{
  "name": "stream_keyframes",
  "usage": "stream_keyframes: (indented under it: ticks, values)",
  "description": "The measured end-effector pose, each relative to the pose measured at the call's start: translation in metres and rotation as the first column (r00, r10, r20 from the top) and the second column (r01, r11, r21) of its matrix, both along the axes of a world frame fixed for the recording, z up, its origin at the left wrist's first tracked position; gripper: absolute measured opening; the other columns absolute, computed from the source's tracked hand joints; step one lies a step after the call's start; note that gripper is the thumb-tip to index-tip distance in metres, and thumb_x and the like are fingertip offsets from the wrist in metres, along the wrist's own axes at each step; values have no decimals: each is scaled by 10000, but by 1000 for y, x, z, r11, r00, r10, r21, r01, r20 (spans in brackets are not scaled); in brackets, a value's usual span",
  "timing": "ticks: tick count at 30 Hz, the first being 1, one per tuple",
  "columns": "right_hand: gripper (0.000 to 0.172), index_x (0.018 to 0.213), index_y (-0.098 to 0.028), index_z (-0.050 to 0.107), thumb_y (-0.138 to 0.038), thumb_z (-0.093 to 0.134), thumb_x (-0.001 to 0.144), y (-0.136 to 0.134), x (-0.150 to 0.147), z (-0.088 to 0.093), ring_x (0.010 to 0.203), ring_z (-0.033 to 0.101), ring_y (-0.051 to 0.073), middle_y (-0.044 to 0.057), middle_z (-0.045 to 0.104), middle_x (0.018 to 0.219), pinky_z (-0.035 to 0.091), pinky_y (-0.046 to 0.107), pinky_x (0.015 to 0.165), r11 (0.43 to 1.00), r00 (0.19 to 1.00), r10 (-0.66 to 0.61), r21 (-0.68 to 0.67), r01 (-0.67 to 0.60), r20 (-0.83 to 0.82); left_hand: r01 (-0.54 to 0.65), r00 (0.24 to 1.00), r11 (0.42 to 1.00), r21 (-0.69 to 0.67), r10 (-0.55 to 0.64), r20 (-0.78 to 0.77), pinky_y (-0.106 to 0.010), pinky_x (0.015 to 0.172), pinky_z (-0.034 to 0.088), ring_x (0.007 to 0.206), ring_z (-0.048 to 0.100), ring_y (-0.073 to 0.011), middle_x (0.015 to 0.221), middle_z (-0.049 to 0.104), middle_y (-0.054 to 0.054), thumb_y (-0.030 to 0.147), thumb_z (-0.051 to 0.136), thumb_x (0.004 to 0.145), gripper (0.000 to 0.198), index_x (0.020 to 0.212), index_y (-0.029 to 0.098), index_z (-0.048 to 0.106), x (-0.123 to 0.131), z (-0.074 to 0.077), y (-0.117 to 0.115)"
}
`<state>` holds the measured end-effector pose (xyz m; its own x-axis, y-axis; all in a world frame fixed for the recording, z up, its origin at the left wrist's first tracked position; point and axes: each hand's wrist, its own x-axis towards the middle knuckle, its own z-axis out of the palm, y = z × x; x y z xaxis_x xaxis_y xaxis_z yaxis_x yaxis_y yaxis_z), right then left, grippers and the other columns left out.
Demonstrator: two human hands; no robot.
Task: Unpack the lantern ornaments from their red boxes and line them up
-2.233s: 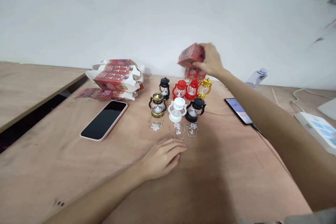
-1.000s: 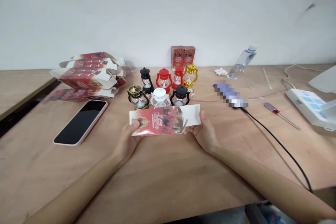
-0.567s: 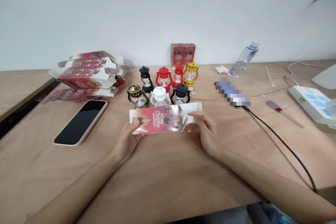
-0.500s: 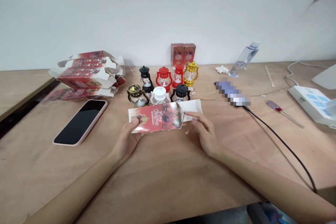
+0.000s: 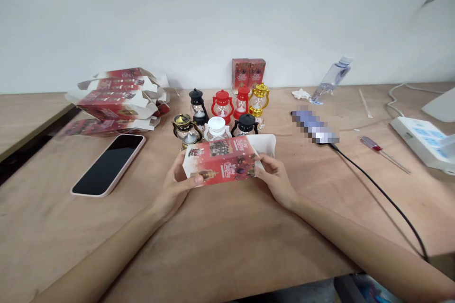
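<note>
Left hand (image 5: 175, 188) is clamping its fingers on the red box (image 5: 224, 162). Right hand (image 5: 279, 181) is gripping it likewise beside the white flap (image 5: 263, 141).

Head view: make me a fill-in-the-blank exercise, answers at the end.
The left hand and right hand hold a carton whose outside is mainly ____.
In the front row, the white lantern stands between the bronze lantern and a ____ one.
Near the wall, ____ upright boxes stand side by side.
Missing words: red; black; two.
</note>
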<state>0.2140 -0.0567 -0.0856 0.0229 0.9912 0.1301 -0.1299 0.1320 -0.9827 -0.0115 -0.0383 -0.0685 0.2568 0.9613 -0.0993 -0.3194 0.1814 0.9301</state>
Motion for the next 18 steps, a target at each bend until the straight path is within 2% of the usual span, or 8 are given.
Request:
stream_keyframes:
  ticks: [4,7,12,15,18]
  values:
    - [222,716,-200,636,-378,731,622,3,1,-3,706,537,143,-12,624,720,435,261,671,997,999,-50,-66,49,-21,57,997,996,71,-54,-49,-286,805,520,1013,601,-227,1086,620,-20,158,836,485,671,1081,252,541,-2,-4,1]
    - [184,712,-198,648,-327,721,604,4,2,-6,697,559,142,-20,645,715,441,265,678,991,997,-79,-113,76,-24,93,994,987,134,-83,-76,-241,780,504,1026,584,-216,1082,616,-23,146,840,470,677,1073,245,548,-4,-10,3]
    - [155,633,-187,648,-324,719,618,4,6,-7,655,562,140,-19,643,658,447,277,665,986,997,-75,-152,74,5,60,995,991,120,-49,-86,-249,802,496,1024,581,-217,1065,616,-17,149,844,457,718,1100,249,540,-4,-10,2]
    - [170,646,-187,665,-347,724,644,11,15,-7,829,595,163,16,670,855,462,295,772,984,989,-144,-103,144,4,15,998,998,69,-10,-64,-276,838,498,1040,580,-225,1099,615,-17,144,834,477,694,1097,257,544,-2,-5,1]
    - [181,683,-195,673,-357,744,645,25,34,-9,956,588,164,27,645,1034,469,300,843,967,966,-240,-105,230,-95,-41,999,998,56,41,-8,-307,888,492,1102,559,-240,1192,597,-24,157,804,533,663,1133,268,545,-2,-3,2]
